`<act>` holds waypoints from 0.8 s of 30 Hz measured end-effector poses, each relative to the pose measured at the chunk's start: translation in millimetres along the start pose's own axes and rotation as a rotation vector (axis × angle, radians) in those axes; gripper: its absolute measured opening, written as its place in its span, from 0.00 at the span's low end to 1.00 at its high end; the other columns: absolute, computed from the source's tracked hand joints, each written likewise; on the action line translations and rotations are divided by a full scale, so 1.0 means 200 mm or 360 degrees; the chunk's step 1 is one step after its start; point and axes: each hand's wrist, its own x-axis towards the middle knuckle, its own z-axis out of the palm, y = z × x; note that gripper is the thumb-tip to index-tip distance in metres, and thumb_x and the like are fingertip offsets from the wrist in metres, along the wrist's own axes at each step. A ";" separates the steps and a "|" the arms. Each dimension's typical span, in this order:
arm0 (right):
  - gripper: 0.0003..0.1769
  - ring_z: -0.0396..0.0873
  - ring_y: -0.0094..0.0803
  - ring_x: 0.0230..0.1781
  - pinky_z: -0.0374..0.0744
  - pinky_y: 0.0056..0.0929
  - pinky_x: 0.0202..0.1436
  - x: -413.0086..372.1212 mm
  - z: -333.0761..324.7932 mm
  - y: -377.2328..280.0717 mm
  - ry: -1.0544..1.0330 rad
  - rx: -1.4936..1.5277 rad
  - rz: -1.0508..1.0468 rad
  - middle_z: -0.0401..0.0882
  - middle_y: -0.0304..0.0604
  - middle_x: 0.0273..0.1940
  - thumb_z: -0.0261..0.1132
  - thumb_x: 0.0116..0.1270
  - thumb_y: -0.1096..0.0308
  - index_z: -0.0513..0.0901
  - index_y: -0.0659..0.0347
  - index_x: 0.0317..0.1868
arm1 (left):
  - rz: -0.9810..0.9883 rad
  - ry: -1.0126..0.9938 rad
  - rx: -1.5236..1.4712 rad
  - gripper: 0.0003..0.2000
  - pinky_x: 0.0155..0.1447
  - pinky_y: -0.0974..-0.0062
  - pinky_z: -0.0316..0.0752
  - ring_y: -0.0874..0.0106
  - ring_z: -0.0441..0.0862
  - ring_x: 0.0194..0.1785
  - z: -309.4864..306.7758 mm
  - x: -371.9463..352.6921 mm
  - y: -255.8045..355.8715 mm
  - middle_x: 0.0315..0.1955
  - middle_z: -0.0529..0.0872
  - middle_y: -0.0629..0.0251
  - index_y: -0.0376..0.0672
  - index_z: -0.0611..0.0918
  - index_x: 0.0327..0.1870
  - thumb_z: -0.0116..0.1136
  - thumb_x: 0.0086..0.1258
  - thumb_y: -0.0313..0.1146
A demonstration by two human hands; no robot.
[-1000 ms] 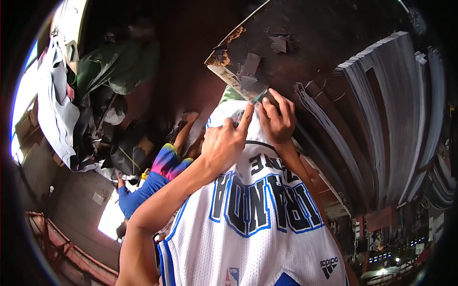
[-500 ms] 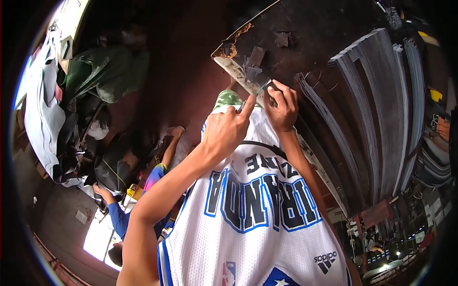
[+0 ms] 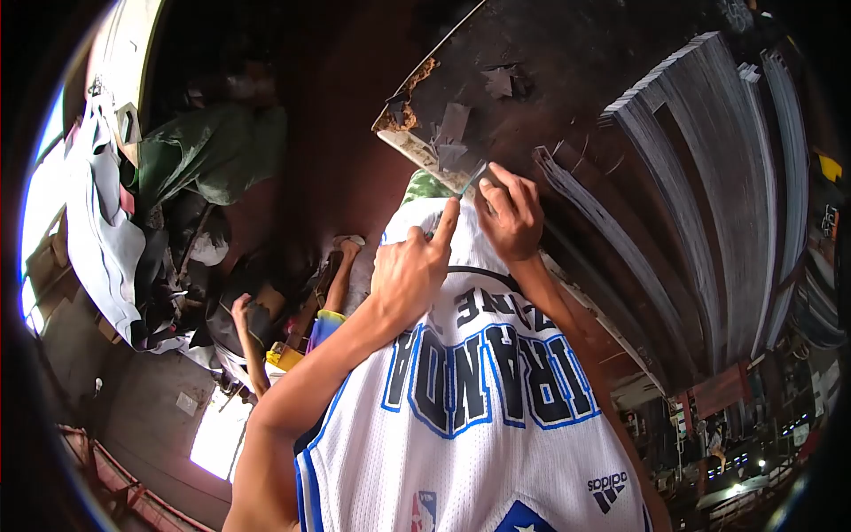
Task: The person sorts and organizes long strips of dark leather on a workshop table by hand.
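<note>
A thin, narrow strip with a greenish edge [image 3: 473, 180] slants between my two hands, at the edge of the dark worktop. My right hand [image 3: 511, 217] is closed, its thumb and fingertips pinching the strip's upper part. My left hand [image 3: 409, 273] points its index finger up to the strip's lower end, while its other fingers are curled. Whatever sits inside those curled fingers is hidden. Small grey scraps [image 3: 453, 126] lie on the worktop just beyond the strip.
Long stacks of grey strips [image 3: 683, 160] fan across the dark worktop [image 3: 550, 35] on the right. The worktop's corner is chipped. At left are a green cloth [image 3: 213, 155], pale sheets [image 3: 97, 222] and another person's raised hand [image 3: 241, 310].
My hands stay close together around the strip, and my left hand sits slightly lower. The view has shifted a little. At left, the other person's hand has risen.
</note>
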 end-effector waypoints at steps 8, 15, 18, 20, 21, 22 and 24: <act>0.11 0.82 0.43 0.42 0.81 0.36 0.47 0.01 0.01 -0.01 0.0031 0.0051 0.0002 0.84 0.47 0.51 0.73 0.56 0.77 0.85 0.61 0.41 | -0.0039 -0.0081 0.0030 0.34 0.31 0.56 0.81 0.49 0.85 0.26 -0.04 0.03 0.04 0.31 0.83 0.40 0.44 0.61 0.78 0.53 0.67 0.28; 0.15 0.81 0.43 0.44 0.81 0.37 0.48 -0.01 0.03 0.00 0.0068 -0.0037 0.0010 0.84 0.41 0.51 0.74 0.50 0.79 0.84 0.57 0.39 | 0.0125 0.0464 -0.0105 0.32 0.24 0.60 0.77 0.56 0.81 0.19 0.25 -0.01 -0.15 0.27 0.83 0.52 0.57 0.66 0.76 0.60 0.71 0.35; 0.15 0.81 0.43 0.45 0.81 0.37 0.48 -0.01 0.04 0.01 0.0084 -0.0041 0.0005 0.84 0.41 0.51 0.74 0.49 0.79 0.84 0.56 0.39 | 0.0150 0.0549 -0.0133 0.32 0.22 0.60 0.77 0.58 0.81 0.18 0.32 0.01 -0.21 0.27 0.82 0.55 0.61 0.66 0.76 0.61 0.71 0.36; 0.15 0.81 0.43 0.45 0.81 0.37 0.48 0.00 0.03 0.01 0.0097 -0.0054 -0.0012 0.84 0.41 0.51 0.74 0.49 0.79 0.84 0.56 0.39 | 0.0152 0.0618 -0.0157 0.30 0.22 0.59 0.77 0.56 0.81 0.19 0.31 0.01 -0.20 0.26 0.83 0.55 0.62 0.67 0.75 0.60 0.71 0.36; 0.15 0.81 0.43 0.45 0.81 0.37 0.48 0.00 0.03 0.01 0.0106 -0.0055 -0.0009 0.84 0.41 0.50 0.74 0.50 0.79 0.84 0.56 0.39 | 0.0155 0.0627 -0.0164 0.30 0.22 0.59 0.77 0.56 0.81 0.19 0.29 0.01 -0.18 0.26 0.83 0.55 0.62 0.67 0.75 0.60 0.71 0.36; 0.15 0.81 0.43 0.44 0.81 0.37 0.48 0.00 0.04 0.01 0.0116 -0.0064 -0.0022 0.84 0.41 0.49 0.75 0.49 0.79 0.84 0.56 0.38 | 0.0130 0.0611 -0.0143 0.29 0.22 0.59 0.77 0.55 0.82 0.20 0.27 0.01 -0.16 0.26 0.84 0.53 0.61 0.68 0.74 0.59 0.72 0.36; 0.15 0.81 0.43 0.44 0.81 0.37 0.47 0.00 0.04 0.02 0.0119 -0.0066 -0.0038 0.84 0.41 0.49 0.75 0.49 0.79 0.84 0.56 0.38 | 0.0097 0.0543 -0.0111 0.26 0.22 0.58 0.78 0.51 0.83 0.21 0.22 0.02 -0.13 0.25 0.85 0.50 0.58 0.70 0.72 0.57 0.72 0.36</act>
